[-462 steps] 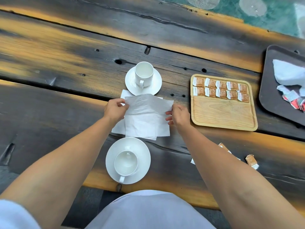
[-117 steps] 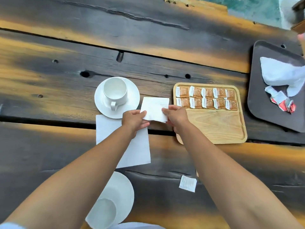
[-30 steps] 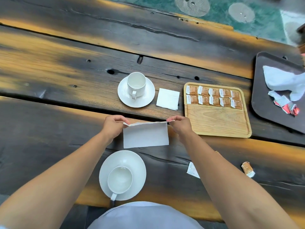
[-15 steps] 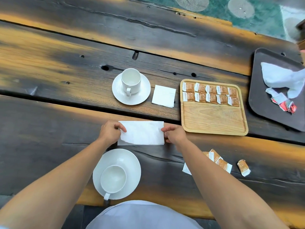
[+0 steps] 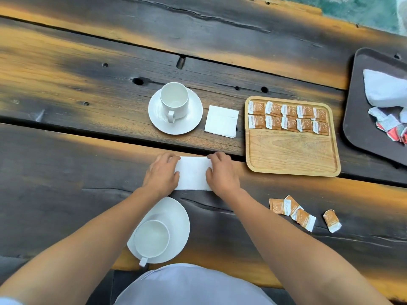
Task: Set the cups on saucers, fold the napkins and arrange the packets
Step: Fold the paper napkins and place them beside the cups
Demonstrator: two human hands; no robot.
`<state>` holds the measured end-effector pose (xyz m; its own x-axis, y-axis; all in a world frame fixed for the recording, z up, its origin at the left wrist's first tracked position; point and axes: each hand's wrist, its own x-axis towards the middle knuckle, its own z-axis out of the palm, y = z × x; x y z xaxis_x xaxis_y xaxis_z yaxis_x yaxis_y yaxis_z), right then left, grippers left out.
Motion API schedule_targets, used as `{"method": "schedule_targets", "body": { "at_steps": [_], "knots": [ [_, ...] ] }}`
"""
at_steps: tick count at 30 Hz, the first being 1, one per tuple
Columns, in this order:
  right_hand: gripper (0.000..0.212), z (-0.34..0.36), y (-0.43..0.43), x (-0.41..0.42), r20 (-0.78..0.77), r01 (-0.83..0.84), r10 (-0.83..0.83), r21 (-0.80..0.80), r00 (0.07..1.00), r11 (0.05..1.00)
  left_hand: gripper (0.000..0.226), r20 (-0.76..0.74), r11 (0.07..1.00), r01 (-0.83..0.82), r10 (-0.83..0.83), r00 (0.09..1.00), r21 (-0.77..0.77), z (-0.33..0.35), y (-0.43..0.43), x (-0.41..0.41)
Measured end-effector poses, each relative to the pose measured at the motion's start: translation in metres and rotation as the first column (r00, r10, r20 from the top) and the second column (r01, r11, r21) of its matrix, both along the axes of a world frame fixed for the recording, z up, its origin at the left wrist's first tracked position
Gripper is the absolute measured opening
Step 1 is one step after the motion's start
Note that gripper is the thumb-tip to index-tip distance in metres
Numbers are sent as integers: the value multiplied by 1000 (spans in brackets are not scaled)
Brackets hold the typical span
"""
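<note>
Two hands (image 5: pixel 161 172) (image 5: pixel 222 172) flat, rectangular paper napkin (image 5: pixel 192 173)

Dark charred-plank wooden table (image 5: pixel 66 69), amber streaks; teal patterned floor (image 5: pixel 363 9) beyond far edge.

I read this as a café or tea-service setting: a rough charred-plank table (image 5: pixel 92 62), white cup on saucer (image 5: pixel 175 111), sugar packets (image 5: pixel 288 117) rowed on a wooden tray (image 5: pixel 293 155) at right.

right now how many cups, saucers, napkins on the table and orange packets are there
cups: 2
saucers: 2
napkins on the table: 2
orange packets: 14, 10 in the wooden tray, 4 loose
total: 20
</note>
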<state>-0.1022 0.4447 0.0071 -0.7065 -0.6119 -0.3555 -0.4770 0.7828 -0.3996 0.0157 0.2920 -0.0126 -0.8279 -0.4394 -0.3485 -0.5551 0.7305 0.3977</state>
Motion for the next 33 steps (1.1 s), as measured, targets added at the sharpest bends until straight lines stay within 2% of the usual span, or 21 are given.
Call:
{"method": "schedule_targets", "body": {
  "at_steps": [3,7,9,12,17,29,31,33],
  "knots": [
    [51,-4,-15,13,23,-186,186,7,982,983,61,61,986,160,-158,986,-41,-6,9,-5],
    [67,-20,-25,25,102,-413,401,162,910,896,75,187,941,338,-327,926,-28,-20,6,1],
    [72,-30,-19,26,116,-457,442,234,889,858,77,229,910,410,-388,893,-60,-26,0,8],
    [76,-41,-7,21,57,-488,495,300,867,820,79,263,881,455,-411,873,-132,-33,-11,18],
    [78,-50,9,15,8,-442,466,333,885,833,84,290,867,457,-394,872,-197,-39,-24,31],
    [88,-52,24,2,30,-442,465,370,885,817,108,364,901,398,-317,876,-173,-31,-48,38],
    [94,-49,23,1,39,-392,406,357,913,848,110,369,897,409,-327,870,-170,-31,-53,40],
    [101,-44,19,1,45,-279,278,304,959,911,111,368,894,416,-334,868,-170,-32,-56,41]
  ]
}}
